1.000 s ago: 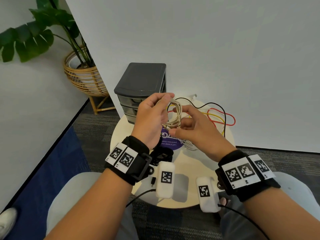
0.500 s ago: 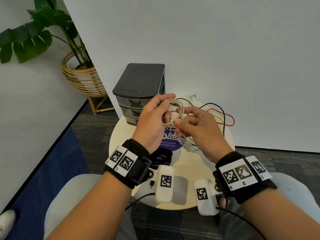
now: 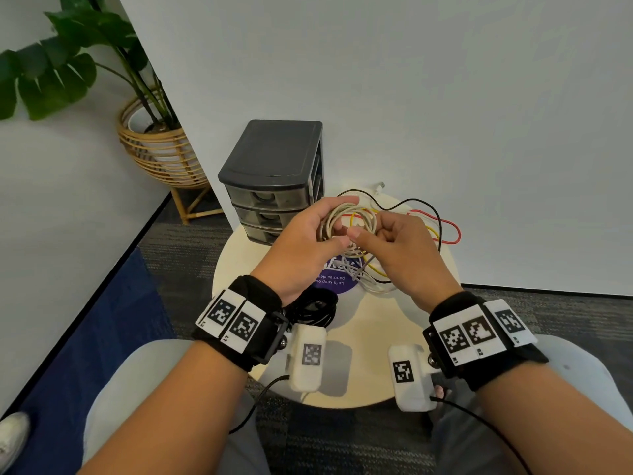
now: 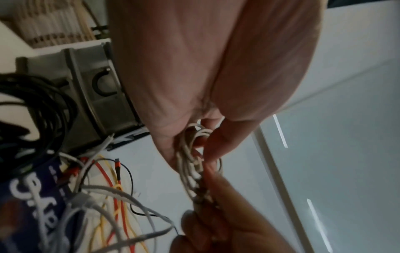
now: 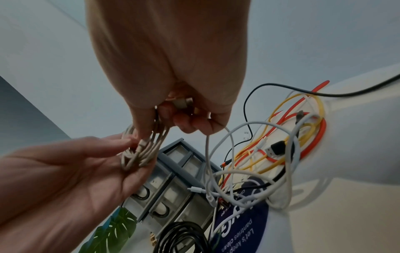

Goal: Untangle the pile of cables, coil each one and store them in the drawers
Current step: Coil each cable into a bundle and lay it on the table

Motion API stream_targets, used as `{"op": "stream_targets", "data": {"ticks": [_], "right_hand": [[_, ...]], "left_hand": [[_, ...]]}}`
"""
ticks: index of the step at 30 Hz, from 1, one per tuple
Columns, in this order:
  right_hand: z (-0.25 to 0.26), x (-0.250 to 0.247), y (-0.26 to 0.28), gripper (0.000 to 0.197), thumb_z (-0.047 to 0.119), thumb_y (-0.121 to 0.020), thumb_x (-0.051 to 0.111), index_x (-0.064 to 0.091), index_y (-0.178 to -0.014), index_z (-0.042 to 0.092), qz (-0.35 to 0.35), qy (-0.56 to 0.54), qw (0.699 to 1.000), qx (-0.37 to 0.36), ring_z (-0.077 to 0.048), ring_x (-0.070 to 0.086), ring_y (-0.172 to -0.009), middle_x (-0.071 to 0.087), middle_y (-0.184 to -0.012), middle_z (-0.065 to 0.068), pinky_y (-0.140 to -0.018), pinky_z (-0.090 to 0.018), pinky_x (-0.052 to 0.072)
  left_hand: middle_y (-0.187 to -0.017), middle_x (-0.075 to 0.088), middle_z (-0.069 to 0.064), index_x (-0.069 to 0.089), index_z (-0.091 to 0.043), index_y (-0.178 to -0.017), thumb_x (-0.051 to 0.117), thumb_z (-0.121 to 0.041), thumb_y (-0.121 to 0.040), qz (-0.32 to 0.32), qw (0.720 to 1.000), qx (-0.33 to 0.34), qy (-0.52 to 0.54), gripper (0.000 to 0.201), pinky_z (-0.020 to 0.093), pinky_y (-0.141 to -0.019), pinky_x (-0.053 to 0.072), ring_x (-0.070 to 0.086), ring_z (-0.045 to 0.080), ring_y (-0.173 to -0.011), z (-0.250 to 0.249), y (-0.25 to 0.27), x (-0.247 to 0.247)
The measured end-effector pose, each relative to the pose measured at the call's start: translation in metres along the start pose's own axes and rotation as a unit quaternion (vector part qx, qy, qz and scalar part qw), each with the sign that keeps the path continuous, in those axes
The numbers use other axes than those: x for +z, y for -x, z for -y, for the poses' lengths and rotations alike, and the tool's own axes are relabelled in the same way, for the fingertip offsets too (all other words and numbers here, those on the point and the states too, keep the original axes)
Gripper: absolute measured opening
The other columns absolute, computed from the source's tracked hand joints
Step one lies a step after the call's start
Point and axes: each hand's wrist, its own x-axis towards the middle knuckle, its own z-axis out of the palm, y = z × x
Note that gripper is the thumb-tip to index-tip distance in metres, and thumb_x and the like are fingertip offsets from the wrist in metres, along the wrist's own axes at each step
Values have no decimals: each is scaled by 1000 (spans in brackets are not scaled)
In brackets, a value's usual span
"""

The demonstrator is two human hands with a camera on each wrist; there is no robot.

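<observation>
A beige cable, wound into a small coil [image 3: 334, 217], hangs in the air above the round table [image 3: 359, 354]. My left hand [image 3: 344, 221] holds the coil's left side, with thumb and fingers curled round the loops [image 4: 188, 162]. My right hand [image 3: 368, 228] pinches the right side [image 5: 140, 150], and one plug end is tucked inside its fist. Behind and below them lies a tangle of red, yellow, black and white cables [image 3: 435, 231]. The dark grey three-drawer unit [image 3: 274, 166] stands at the table's back left with its drawers closed.
A coiled black cable [image 3: 315, 308] lies on the table under my left wrist. A purple sticker [image 3: 337, 281] marks the table's middle. A white wall rises right behind the table. A potted plant in a wicker stand [image 3: 154, 145] is on the floor to the left.
The right hand has shifted its pinch on the coil, so its thumb now sits beside the left thumb. The coil looks rounder and stays at about the same height.
</observation>
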Motion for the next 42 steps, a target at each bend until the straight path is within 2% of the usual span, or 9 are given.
{"op": "stream_targets", "data": {"ticks": [5, 9, 14, 20, 25, 30, 33, 38, 42], "right_hand": [[-6, 1, -1, 34, 35, -91, 75, 66, -86, 3, -6, -10, 1000, -11, -2, 44, -51, 50, -55, 15, -53, -21, 37], [-3, -3, 0, 26, 30, -95, 70, 73, -98, 4, 48, -113, 992, 16, -12, 65, -73, 72, -93, 0, -61, -26, 49], [2, -14, -2, 35, 14, -86, 49, 68, -104, -9, 105, -325, 935, 94, -23, 58, -82, 68, -100, -17, -63, -31, 43], [-4, -8, -3, 10, 8, -90, 71, 76, -99, 8, 112, -224, 968, 8, -35, 61, -89, 71, -103, -20, -80, -44, 49], [1, -7, 2, 8, -1, -89, 71, 72, -95, 3, 109, -166, 980, -6, -3, 63, -68, 73, -83, 0, -58, -14, 47], [-4, -15, 2, 13, 4, -90, 72, 75, -91, 17, 72, -132, 988, 25, -18, 70, -75, 72, -80, -2, -77, -37, 58], [-2, -14, 5, 14, 3, -91, 71, 73, -90, 17, 110, -100, 988, 27, -15, 69, -78, 73, -81, 1, -71, -33, 53], [7, -14, 3, 23, 23, -81, 57, 75, -94, 18, 47, -79, 996, 11, -9, 62, -85, 73, -94, 6, -71, -26, 44], [9, -6, 6, 23, 42, -88, 74, 67, -82, 21, 4, 19, 998, -60, -12, 60, -78, 68, -84, 8, -67, -20, 43]], "left_hand": [[-122, 70, -1, 63, -20, -134, 70, 0, -91, -25, 997, 38, -61, 49, 46, -102, 54, 66, 15, -115, 3, 1, 3], [-112, 74, -1, 67, -19, -128, 75, -2, -89, -42, 996, 39, -67, 44, 47, -96, 58, 70, 16, -106, 4, 1, 1], [-101, 77, 2, 70, -17, -124, 76, 1, -86, -44, 999, 7, -5, 42, 52, -97, 57, 72, 25, -102, 4, 1, -6], [-93, 74, -2, 66, -3, -127, 67, 10, -90, -28, 997, -18, 76, 39, 44, -93, 60, 72, 28, -103, -3, 5, -11], [-113, 74, 18, 66, -3, -126, 61, 2, -98, -46, 995, -37, 83, 29, 40, -86, 62, 73, 29, -104, -7, 5, -14], [-106, 73, 21, 71, -5, -116, 59, -6, -101, -124, 988, -19, 85, 19, 36, -77, 62, 74, 19, -87, -15, 0, -31], [-96, 74, 15, 72, -8, -117, 60, -6, -100, -125, 991, -11, 56, 21, 33, -73, 62, 74, 21, -85, -14, 2, -27], [-96, 75, 12, 68, -25, -125, 63, -8, -100, -129, 991, 26, -23, 31, 44, -81, 63, 76, 21, -89, -12, 2, -23], [-99, 73, 10, 70, -21, -123, 62, -8, -100, -135, 989, 31, -52, 28, 46, -81, 63, 76, 16, -85, -13, 2, -17]]}}
